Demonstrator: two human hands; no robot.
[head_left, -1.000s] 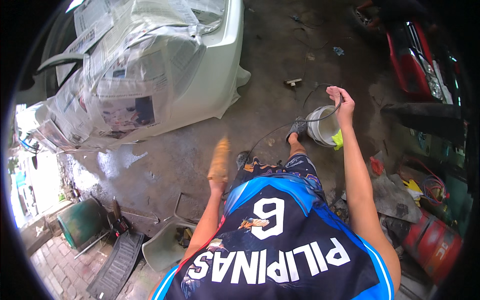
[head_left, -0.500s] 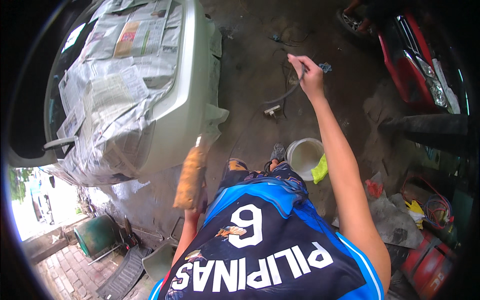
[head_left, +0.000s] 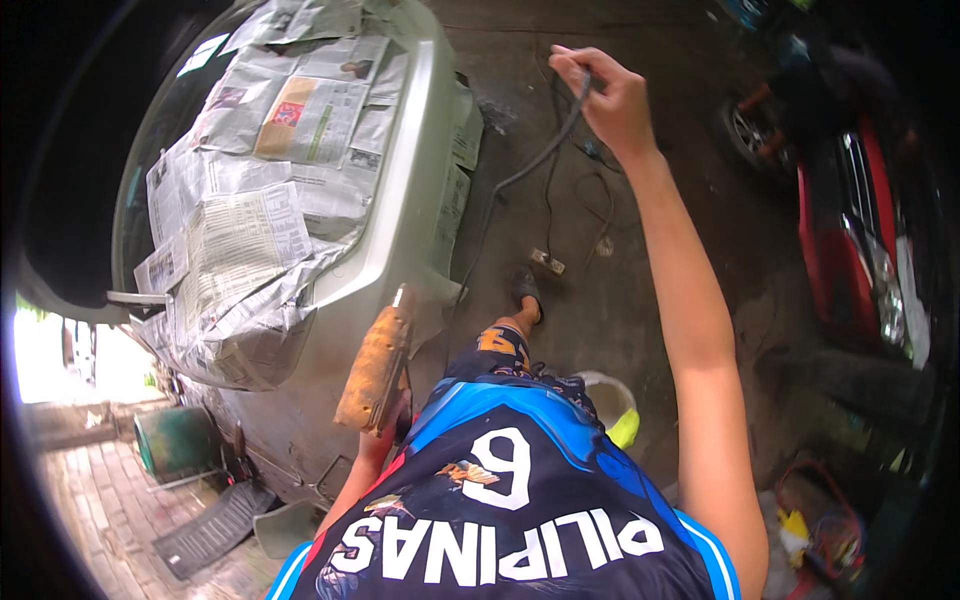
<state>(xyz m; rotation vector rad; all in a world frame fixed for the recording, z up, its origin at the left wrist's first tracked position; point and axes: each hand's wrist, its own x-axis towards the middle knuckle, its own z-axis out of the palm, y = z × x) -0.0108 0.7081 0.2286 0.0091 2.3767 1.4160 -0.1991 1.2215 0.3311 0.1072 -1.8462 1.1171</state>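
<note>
Newspaper [head_left: 250, 220] already covers much of one end of a white car [head_left: 405, 200], so that part looks mostly done; bare panel shows along the edge. Orange tool [head_left: 375, 370], prob. a heat gun, is held up in the air, metal tip twd the car & apparently clear of it; no work w/ it shows yet, so that part looks left, & can't tell if it's powered. Hands are well apart. L hand [head_left: 398, 412], partly hidden behind the tool, looks wrapped round its grip, nr the person's L side. R hand [head_left: 612, 100] is raised fwd at arm's reach, fingers curled on a dark cord [head_left: 540, 160] that sags twd the car's edge, then down L; its end is hidden. So tool's in the L hand, well apart from the R. Pale outlet block [head_left: 547, 261] lies on the floor [head_left: 620, 310], approx. b/w the hands; plug connection unclear. White bucket [head_left: 610, 395] & yellow-green cloth [head_left: 623, 430] are nr the person's R side.
</note>
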